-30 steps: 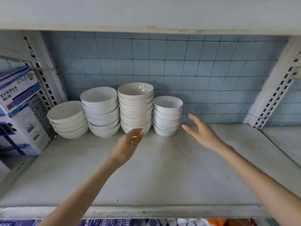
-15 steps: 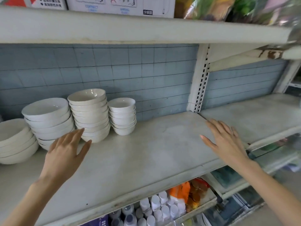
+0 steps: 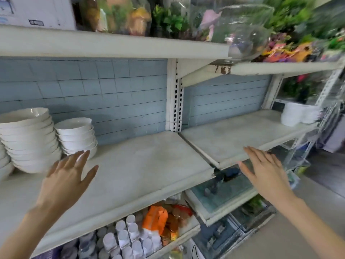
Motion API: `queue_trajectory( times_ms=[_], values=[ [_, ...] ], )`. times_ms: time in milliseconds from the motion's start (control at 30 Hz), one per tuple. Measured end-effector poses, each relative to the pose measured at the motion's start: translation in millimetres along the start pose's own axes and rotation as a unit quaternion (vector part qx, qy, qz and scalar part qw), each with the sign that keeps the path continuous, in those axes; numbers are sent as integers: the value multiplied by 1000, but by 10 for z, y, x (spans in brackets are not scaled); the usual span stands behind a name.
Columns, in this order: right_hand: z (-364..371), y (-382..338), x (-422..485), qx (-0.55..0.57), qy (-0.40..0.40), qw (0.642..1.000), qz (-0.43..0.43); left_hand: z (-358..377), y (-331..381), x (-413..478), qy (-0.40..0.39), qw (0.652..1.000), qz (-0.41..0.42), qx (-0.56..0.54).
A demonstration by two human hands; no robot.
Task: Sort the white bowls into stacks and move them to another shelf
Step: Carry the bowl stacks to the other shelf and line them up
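- 3 stacks of white bowls stand at 9 o'clock in the view, on the left shelf point(image 3: 140, 165) and close to the blue tiled wall point(image 3: 93, 86)
- The tall stack point(image 3: 29, 139) has a shorter stack point(image 3: 76, 135) just beside it at its 3 o'clock, and a third stack point(image 3: 4, 169) at its 8 o'clock is cut off by the frame edge
- The left hand point(image 3: 65, 176) is at 8 o'clock over the left shelf, palm down with fingers straight and spread, holding nothing
- Its fingertips reach the foot of the shorter stack, but I cannot tell whether they touch the lowest bowl
- The right hand point(image 3: 265, 171) is at 4 o'clock, fingers straight and close together, empty, over the front lip of the right shelf point(image 3: 233, 139)
- A slotted post point(image 3: 174, 101) at 12 o'clock of the shelf seam divides the 2 shelves
- A blurred white stack point(image 3: 298, 116) sits at 3 o'clock, at the far end of the right shelf, well apart from both hands
- At 1 o'clock a glass bowl point(image 3: 242, 34) and green plants point(image 3: 171, 19) sit on the shelf above
- White bottles point(image 3: 127, 238) and an orange packet point(image 3: 155, 219) fill the shelf below at 6 o'clock
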State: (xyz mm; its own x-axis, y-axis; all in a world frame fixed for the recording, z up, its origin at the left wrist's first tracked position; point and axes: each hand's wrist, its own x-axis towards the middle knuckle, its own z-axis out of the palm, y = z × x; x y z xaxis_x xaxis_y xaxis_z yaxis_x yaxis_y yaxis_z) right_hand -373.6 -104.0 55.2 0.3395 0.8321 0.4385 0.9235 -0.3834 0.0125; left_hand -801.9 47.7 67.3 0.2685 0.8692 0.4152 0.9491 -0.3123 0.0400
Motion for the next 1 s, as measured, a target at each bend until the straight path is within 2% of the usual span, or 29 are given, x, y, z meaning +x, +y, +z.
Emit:
queue_trajectory(
  times_ms=[300, 400, 600, 800, 933, 1000],
  values=[
    [-145, 1327, 26, -57, -53, 996, 35, 87, 1289, 125, -3, 999, 43, 11],
    [-152, 1654, 106, -74, -37, 996, 41, 90, 1642, 262, -5, 998, 59, 20],
    [-18, 2186, 288, -70, -76, 991, 86, 258, 2346, 754, -2, 994, 108, 31],
    [211, 2775, 665, -69, -62, 987, 132, 682, 3163, 1394, -11, 985, 172, 7],
    [454, 3234, 949, -74, -81, 982, 151, 936, 3712, 1756, -32, 982, 189, 3],
    [528, 3440, 1091, -71, -62, 985, 147, 1034, 3950, 1911, -32, 981, 189, 2]
  ],
)
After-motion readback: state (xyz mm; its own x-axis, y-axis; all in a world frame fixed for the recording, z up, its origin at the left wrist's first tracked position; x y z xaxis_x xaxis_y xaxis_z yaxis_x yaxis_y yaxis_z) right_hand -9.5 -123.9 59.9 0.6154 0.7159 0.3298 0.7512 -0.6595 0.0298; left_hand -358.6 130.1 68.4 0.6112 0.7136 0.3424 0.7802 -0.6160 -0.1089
